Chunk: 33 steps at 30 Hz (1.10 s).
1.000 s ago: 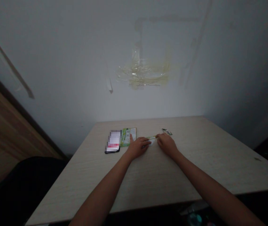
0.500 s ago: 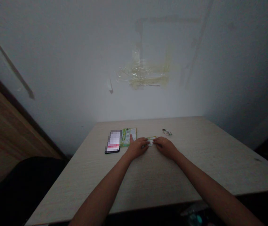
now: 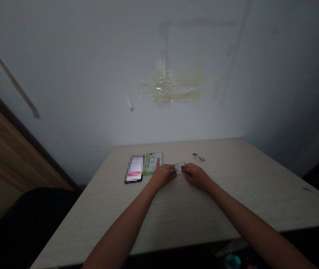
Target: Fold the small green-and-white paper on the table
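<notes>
Between my two hands, a small green-and-white printed piece of paper or card (image 3: pixel 179 167) lies at the table top. The fingers of my left hand (image 3: pixel 163 175) are closed at its left edge, and one finger of that hand sticks out over a green-and-white printed packet or booklet (image 3: pixel 149 161). At the right edge of the small piece, my right hand (image 3: pixel 198 175) has its fingertips pinched together on it. The hands cover both side edges of the piece.
A phone (image 3: pixel 135 168) with a blurred screen lies left of the green packet. Behind my right hand is a small folded, patterned scrap (image 3: pixel 198 157). The pale wooden table (image 3: pixel 240 179) meets a wall (image 3: pixel 92 93) with old tape (image 3: pixel 173 89). Something dark (image 3: pixel 27 220) stands at the left.
My left hand's fingers have straightened and shifted slightly at the small piece, so a bit more of its face shows. My right hand has barely moved.
</notes>
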### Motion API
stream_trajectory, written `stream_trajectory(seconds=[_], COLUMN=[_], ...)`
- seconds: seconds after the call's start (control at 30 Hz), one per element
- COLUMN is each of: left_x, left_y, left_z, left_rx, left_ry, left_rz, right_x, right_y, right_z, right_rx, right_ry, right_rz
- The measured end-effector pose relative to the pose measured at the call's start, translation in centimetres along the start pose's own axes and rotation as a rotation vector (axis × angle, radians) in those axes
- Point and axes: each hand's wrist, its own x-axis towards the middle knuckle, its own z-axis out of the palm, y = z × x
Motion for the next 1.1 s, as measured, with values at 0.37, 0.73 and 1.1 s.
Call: stream_trajectory(seconds=[0.37,0.73,1.1], left_x=[0.3,0.4,0.5], left_y=[0.2,0.3,0.3], left_z=[-0.5,-0.3,-0.8], left_rx=[0.059,0.106,0.08], left_ry=[-0.014,-0.042,-0.04], left_rz=[0.067,0.065,0.094], right_x=[0.1,0.3,1.0], right_y=[-0.4,-0.5,-1.5], right_z=[-0.2,-0.2,0.2], right_rx=[0.014,0.011,-0.103], right_ry=[-0.022,-0.011,-0.003], right_rz=[-0.004,0.013,0.114])
